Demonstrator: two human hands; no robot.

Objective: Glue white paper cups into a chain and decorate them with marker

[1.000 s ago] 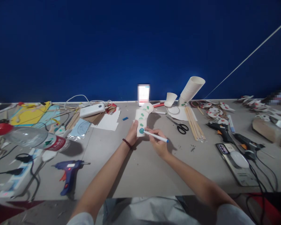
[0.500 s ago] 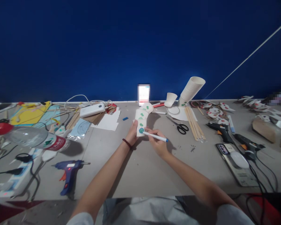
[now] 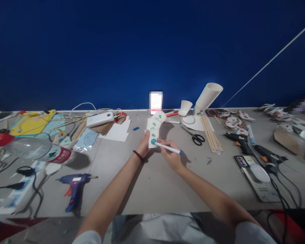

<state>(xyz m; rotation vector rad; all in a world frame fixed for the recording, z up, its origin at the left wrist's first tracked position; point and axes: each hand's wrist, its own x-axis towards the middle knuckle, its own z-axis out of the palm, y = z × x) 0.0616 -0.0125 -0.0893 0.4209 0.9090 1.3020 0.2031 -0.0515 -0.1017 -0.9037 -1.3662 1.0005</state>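
Observation:
My left hand is closed around the near end of a bent chain of white paper cups with green marks along it. A round blue patch shows on the nearest cup. In my right hand is a white marker, its blue end towards me and its tip at the edge of the blue patch. The small blue cap lies on the table, left of the cups. Black scissors rest to the right of my right hand.
A blue glue gun, a power strip and a plastic bottle lie at left. Stacked paper cups, wooden sticks, black glue guns with cables and a phone are at right. A lit screen stands behind.
The marker has tilted very slightly, its tip staying by the blue patch. My left hand and the cups have hardly moved.

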